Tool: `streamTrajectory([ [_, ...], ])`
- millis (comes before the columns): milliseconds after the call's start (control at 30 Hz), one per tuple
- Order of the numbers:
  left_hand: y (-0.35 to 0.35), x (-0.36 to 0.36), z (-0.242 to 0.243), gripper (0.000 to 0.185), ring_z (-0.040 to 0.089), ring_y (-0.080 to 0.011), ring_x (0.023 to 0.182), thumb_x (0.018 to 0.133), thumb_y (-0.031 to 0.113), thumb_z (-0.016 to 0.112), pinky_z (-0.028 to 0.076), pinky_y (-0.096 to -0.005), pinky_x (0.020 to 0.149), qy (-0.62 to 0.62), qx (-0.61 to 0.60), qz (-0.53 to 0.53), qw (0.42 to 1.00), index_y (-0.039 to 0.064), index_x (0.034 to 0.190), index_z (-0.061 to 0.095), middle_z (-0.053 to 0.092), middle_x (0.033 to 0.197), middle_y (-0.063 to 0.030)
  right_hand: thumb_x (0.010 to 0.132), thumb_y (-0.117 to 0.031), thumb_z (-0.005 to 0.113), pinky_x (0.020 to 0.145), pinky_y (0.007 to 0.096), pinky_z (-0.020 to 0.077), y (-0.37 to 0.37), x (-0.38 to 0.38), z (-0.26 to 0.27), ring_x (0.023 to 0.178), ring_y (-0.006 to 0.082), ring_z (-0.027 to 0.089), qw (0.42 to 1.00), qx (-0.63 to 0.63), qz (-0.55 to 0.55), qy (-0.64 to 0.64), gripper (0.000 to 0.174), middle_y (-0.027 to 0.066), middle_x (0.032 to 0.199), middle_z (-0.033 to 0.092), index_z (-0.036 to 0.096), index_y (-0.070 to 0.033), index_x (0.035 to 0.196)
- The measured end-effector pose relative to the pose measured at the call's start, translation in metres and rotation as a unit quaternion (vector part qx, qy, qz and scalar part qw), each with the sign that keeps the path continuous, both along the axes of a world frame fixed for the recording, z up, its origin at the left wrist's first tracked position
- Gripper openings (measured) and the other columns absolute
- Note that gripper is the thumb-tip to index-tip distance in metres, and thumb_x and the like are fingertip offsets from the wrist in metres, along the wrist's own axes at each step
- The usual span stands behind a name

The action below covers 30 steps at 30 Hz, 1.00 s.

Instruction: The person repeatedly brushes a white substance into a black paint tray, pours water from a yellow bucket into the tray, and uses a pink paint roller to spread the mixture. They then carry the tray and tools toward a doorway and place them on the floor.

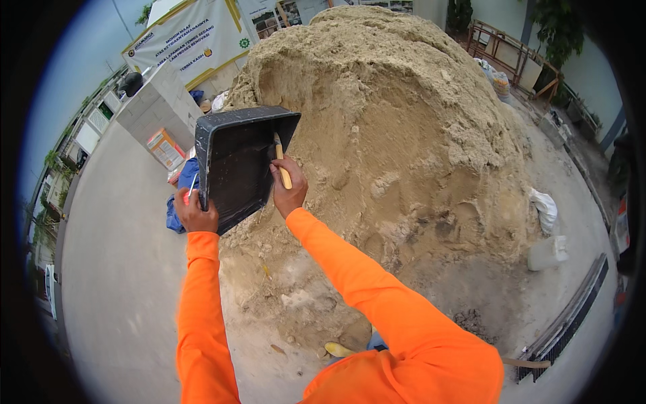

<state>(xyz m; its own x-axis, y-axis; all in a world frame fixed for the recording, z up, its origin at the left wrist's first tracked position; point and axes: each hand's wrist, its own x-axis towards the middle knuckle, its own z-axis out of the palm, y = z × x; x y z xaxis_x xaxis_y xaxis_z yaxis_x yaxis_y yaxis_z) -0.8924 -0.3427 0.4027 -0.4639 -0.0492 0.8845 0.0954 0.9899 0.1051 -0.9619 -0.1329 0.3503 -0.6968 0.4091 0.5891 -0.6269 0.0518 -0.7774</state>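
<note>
My left hand (197,213) grips the lower left rim of a black plastic tub (237,171), which is held up and tilted on its side so that its wet-looking inside shows. A thin, light-coloured rod with a red part (189,194) is also at the left hand; what it belongs to is unclear. My right hand (290,186) holds a paintbrush by its wooden handle (283,169), with the bristle end against or close to the tub's inner right side. Behind the tub rises a large heap of sand (383,116).
Stacked grey blocks (159,101), an orange and white bag (166,149) and blue sheeting (174,214) are at the left. At right lie a white sack (544,209), a whitish jerrycan (547,253) and dark metal channels (568,318). A banner (186,43) stands behind.
</note>
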Motion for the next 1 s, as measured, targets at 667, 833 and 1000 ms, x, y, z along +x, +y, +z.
streamTrajectory([
  [667, 0.027, 0.024, -0.021, 0.029, 0.063, -0.0348, 0.097, 0.07, -0.003, 0.07, 0.054, -0.0378, 0.077, 0.02, 0.127, 0.023, 0.991, -0.006, 0.098, 0.066, 0.054, 0.116, -0.0199, 0.089, -0.011, 0.072, 0.083, 0.0421, 0.0546, -0.004, 0.04, 0.051, 0.1, 0.0368, 0.067, 0.994, 0.106, 0.041, -0.002, 0.01, 0.0128, 0.115, 0.068, 0.069, -0.008, 0.098],
  [833, 0.031, 0.026, -0.022, 0.024, 0.063, -0.0318, 0.087, 0.073, 0.0, 0.067, 0.052, -0.0367, 0.072, -0.022, 0.203, 0.032, 0.978, -0.008, 0.095, 0.066, 0.055, 0.11, -0.0171, 0.087, -0.01, 0.072, 0.085, 0.0404, 0.0553, -0.01, 0.079, 0.055, 0.104, 0.0358, 0.068, 0.954, 0.166, 0.197, 0.151, 0.011, 0.0147, 0.119, 0.069, 0.069, -0.009, 0.097],
  [1000, 0.037, 0.036, -0.03, 0.024, 0.062, -0.0315, 0.089, 0.072, 0.001, 0.065, 0.051, -0.0375, 0.075, 0.003, 0.206, 0.025, 0.978, -0.007, 0.094, 0.067, 0.055, 0.107, -0.0162, 0.087, -0.01, 0.073, 0.083, 0.0409, 0.0557, -0.006, 0.057, 0.041, 0.1, 0.0362, 0.069, 0.983, 0.133, 0.118, 0.038, 0.01, 0.0146, 0.115, 0.07, 0.069, -0.009, 0.097],
])
